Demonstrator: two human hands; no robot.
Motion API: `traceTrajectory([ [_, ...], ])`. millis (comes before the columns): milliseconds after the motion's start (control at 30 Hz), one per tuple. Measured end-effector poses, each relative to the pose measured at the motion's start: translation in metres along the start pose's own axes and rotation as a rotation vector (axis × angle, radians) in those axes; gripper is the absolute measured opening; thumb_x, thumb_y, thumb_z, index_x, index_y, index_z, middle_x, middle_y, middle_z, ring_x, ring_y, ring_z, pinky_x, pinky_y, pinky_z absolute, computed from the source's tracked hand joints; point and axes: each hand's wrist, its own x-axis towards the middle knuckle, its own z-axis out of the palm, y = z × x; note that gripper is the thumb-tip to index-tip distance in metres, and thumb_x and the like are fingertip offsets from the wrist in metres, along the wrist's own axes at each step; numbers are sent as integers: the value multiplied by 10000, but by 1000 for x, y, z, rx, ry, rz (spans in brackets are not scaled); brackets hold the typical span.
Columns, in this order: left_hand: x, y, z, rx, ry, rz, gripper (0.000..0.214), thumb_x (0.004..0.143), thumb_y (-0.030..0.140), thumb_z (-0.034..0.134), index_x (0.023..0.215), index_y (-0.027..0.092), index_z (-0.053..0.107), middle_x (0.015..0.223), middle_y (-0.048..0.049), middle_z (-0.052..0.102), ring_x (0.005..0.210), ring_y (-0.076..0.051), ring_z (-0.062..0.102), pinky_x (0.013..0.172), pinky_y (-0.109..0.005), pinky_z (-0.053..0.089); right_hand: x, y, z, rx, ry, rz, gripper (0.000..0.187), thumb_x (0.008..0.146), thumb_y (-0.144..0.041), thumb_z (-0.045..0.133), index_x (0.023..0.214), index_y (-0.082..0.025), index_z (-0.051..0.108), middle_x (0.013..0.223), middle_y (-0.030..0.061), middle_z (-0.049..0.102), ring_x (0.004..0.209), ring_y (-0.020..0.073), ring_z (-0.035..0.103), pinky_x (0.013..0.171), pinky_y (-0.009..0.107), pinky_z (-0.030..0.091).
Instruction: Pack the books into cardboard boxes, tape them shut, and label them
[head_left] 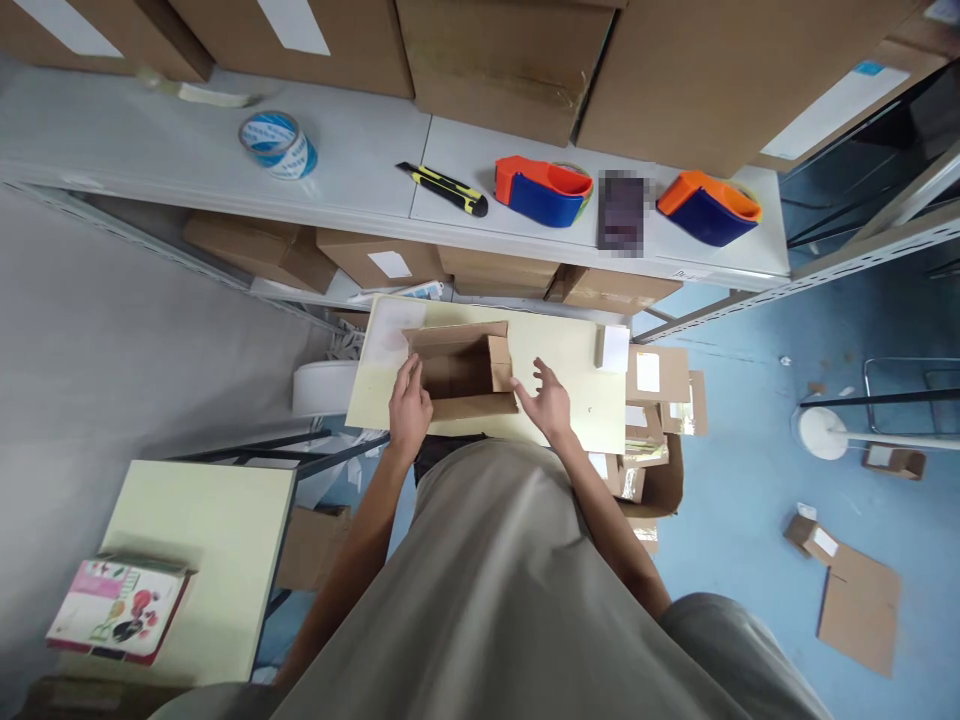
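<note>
While the left hand [410, 410] lies against the left end of the open cardboard box [459, 372] on the pale table [574, 340], its grip unclear, the right hand [547, 405] is spread, released, beside the opposite end, thumb toward it.

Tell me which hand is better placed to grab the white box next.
Probably the right hand: it looks empty and is nearer the white box; the left hand is at the open carton's left end.
</note>
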Motion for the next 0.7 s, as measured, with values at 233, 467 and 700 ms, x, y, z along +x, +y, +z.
traceTrajectory([
  [233, 8, -22, -2, -50, 122, -186, 509, 974, 165, 498, 1448, 202, 679, 1686, -168, 451, 1521, -359, 529, 1276, -528, 457, 33, -52, 41, -288, -140, -25, 668, 1085, -526, 475, 1607, -111, 452, 1609, 295, 537, 1240, 449, 725, 976, 541, 610],
  [467, 15, -39, 7, -179, 77, -219, 541, 960, 160, 502, 1469, 212, 678, 1516, -129, 659, 1466, -301, 591, 1268, -475, 465, 28, -15, -2, -189, -27, 97, 415, 1095, -387, 323, 1074, -202, 694, 854, 157, 750, 784, 337, 718, 755, 403, 509],
  [700, 37, -39, 20, -347, -51, -197, 430, 1011, 222, 462, 1344, 174, 730, 1397, -139, 731, 1353, -269, 671, 1216, -447, 507, 7, 6, -10, -158, 129, 240, 393, 1058, -475, 329, 911, -240, 608, 702, 98, 667, 610, 280, 593, 641, 374, 434],
])
